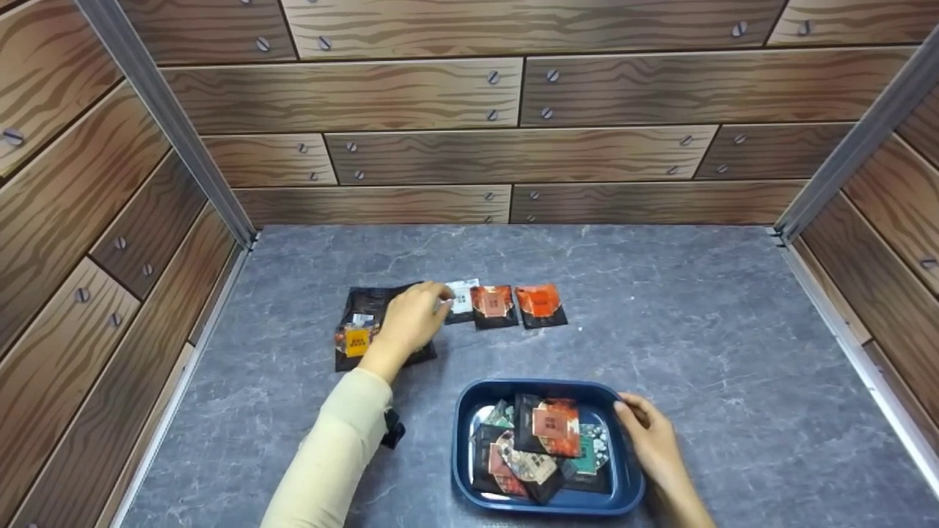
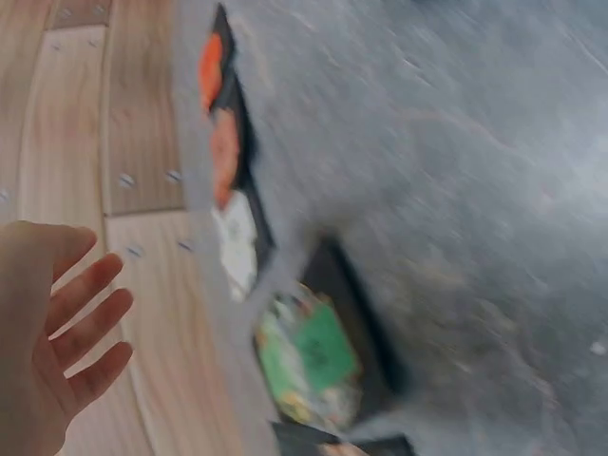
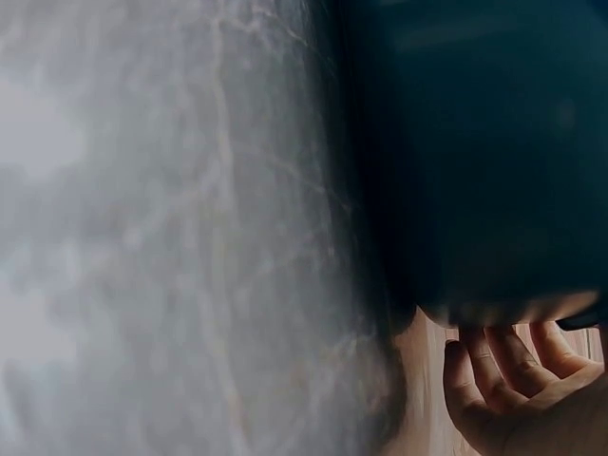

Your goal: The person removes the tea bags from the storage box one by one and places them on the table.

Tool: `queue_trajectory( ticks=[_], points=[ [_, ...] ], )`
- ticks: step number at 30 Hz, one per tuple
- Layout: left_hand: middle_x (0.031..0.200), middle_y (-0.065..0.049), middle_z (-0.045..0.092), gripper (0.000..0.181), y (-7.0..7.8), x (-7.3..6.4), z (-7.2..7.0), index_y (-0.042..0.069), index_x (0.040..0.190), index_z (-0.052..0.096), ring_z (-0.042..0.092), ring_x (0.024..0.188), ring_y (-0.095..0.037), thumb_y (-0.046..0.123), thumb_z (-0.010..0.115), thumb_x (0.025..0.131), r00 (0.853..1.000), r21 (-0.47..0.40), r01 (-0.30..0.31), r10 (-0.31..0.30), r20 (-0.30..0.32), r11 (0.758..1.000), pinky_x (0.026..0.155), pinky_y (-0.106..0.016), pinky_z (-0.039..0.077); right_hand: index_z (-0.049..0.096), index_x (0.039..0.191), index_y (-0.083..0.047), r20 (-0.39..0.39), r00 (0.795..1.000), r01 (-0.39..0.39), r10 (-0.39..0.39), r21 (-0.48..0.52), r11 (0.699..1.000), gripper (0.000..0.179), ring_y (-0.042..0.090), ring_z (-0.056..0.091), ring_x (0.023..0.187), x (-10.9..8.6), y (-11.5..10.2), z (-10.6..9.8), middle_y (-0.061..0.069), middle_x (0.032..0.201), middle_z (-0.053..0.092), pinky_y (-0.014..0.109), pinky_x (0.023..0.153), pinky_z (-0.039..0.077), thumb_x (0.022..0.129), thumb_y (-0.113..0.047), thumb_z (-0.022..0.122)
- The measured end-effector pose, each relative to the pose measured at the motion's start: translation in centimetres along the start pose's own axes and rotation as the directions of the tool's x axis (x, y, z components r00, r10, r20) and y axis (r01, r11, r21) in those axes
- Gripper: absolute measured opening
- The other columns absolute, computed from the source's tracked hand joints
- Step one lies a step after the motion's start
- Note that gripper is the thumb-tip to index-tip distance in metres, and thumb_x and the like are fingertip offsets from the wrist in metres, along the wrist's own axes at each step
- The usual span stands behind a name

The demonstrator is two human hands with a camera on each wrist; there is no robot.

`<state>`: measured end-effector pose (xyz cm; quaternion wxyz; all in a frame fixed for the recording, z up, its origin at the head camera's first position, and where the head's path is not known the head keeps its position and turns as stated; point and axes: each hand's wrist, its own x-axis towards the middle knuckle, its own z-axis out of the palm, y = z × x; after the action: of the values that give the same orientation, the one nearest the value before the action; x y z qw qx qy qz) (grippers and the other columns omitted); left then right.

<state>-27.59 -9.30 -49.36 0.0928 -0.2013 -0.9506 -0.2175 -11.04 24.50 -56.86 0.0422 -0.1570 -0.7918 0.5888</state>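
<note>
My left hand hovers over the left group of sachets, its fingers loosely bent and holding nothing. In the left wrist view a sachet with a green label lies near that hand. To its right are a white sachet, a brownish-red one and an orange one in a row. My right hand grips the right rim of a blue tray, thumb on the rim and fingers against the outer wall. Several sachets lie overlapped in the tray, a red-and-black one on top.
Black sachets, one with a yellow label, lie at the left, partly hidden by my left hand. Wood-patterned panels enclose the grey marbled tabletop at the back and both sides.
</note>
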Motion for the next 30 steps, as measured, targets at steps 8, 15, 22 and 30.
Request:
queue_trajectory(
  ticks=[8,15,22,30],
  points=[
    [0.111,-0.002,0.071,0.02,4.6,0.8,-0.8,0.014,0.112,0.071,0.066,0.1,-0.022,0.025,0.061,0.099,0.983,-0.019,-0.147,0.148,0.104,0.989,0.087,-0.038,0.054,0.059,0.123,0.011,0.001,1.0,0.022,-0.022,-0.01,1.0,0.032,-0.001,0.06,0.087,0.0,0.1,0.0,0.023,0.115,0.066,0.016,0.079,0.048,0.099,-0.01,0.058],
    [0.109,0.001,0.07,0.02,9.0,0.8,-0.7,0.014,0.113,0.07,0.065,0.101,-0.016,0.024,0.061,0.099,0.934,0.004,-0.318,0.312,0.174,0.948,0.092,-0.031,0.051,0.06,0.123,0.01,-0.002,1.0,0.018,-0.018,-0.034,0.999,0.032,-0.003,0.06,0.088,0.0,0.1,0.0,0.023,0.116,0.066,0.014,0.08,0.047,0.099,-0.012,0.059],
    [0.107,0.004,0.07,0.018,12.9,-0.1,0.0,0.017,0.111,0.071,0.066,0.095,-0.013,0.026,0.062,0.098,0.876,0.061,-0.468,0.454,0.165,0.882,0.084,-0.024,0.052,0.058,0.126,0.01,0.003,1.0,-0.002,0.002,-0.035,0.999,0.035,-0.004,0.059,0.089,0.0,0.0,0.0,0.024,0.12,0.065,0.014,0.081,0.046,0.1,-0.014,0.059],
    [0.102,0.006,0.07,0.017,15.7,-1.9,2.3,0.019,0.109,0.071,0.065,0.087,-0.009,0.027,0.064,0.096,0.799,0.096,-0.584,0.55,0.243,0.806,0.076,-0.019,0.052,0.058,0.125,0.01,0.004,1.0,-0.008,0.008,-0.021,1.0,0.035,-0.004,0.059,0.09,0.0,0.0,0.0,0.024,0.12,0.065,0.014,0.082,0.046,0.1,-0.015,0.059]
  ],
)
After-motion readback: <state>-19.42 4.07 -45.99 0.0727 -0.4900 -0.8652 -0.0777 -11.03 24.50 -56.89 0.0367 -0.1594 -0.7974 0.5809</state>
